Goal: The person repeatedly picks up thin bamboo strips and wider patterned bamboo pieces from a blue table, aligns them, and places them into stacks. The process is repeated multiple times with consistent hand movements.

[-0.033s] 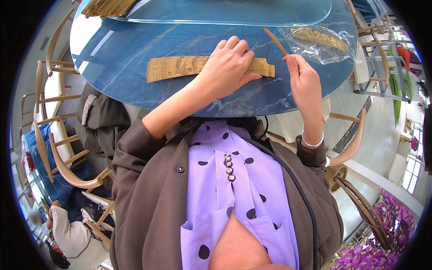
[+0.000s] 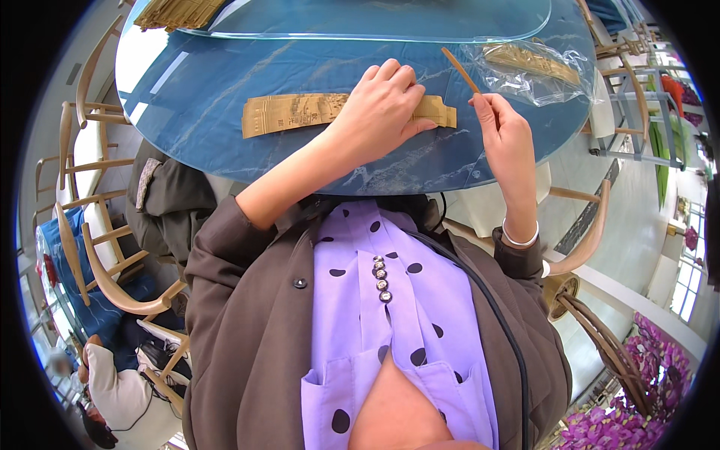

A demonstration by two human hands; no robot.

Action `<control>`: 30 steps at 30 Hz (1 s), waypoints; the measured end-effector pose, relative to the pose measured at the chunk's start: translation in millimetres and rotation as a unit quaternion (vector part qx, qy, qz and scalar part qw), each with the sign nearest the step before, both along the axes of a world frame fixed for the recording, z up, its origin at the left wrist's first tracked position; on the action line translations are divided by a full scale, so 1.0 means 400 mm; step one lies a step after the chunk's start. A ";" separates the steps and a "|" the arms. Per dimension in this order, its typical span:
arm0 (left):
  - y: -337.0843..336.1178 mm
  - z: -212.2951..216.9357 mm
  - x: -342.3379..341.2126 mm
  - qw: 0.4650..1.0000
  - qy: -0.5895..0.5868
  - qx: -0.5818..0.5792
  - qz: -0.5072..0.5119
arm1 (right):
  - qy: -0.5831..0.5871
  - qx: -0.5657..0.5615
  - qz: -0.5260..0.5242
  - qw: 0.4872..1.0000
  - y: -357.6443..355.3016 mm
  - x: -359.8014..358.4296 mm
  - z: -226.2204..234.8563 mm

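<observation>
Pressing left hand [image 2: 379,112] on sleeves [image 2: 300,112], right hand [image 2: 506,139] pinching chopstick [image 2: 460,70]

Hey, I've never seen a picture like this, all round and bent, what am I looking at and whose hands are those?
There is no machine here. A person wears a wide fisheye camera on the head, looking down, so you see their own chest and forearms, and straight edges curve near the rim. The left hand presses flat on a long tan paper sleeve lying on the round blue glass-topped table. The right hand holds a thin brown stick pinched in its fingers, raised above the table. Beside it lies a clear plastic bag with more tan pieces inside. Wooden chairs stand around.
</observation>
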State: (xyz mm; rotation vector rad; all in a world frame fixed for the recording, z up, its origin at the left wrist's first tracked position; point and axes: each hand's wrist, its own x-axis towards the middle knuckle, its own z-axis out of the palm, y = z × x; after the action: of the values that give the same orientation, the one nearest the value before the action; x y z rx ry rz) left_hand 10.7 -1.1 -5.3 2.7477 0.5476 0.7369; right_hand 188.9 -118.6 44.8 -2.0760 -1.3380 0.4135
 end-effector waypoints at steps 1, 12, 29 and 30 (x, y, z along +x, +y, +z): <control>0.005 -0.003 0.009 1.000 0.006 -0.001 -0.008 | 0.053 0.010 0.000 0.999 -0.005 0.009 -0.011; 0.005 -0.015 -0.001 0.991 -0.114 0.045 -0.046 | 0.215 -0.020 0.107 0.970 0.036 0.035 -0.056; -0.012 0.003 -0.045 0.989 -0.081 -0.006 -0.120 | 0.482 -0.133 0.191 0.845 0.022 0.034 0.028; -0.012 -0.001 -0.044 0.989 -0.083 -0.003 -0.120 | 0.482 -0.134 0.191 0.845 0.024 0.030 0.029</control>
State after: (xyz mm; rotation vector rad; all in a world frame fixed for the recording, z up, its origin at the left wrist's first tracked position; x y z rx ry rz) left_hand -6.8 -6.0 -5.5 2.6510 0.1795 0.8886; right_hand 200.8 -108.8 56.5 -1.3681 -1.0426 1.6379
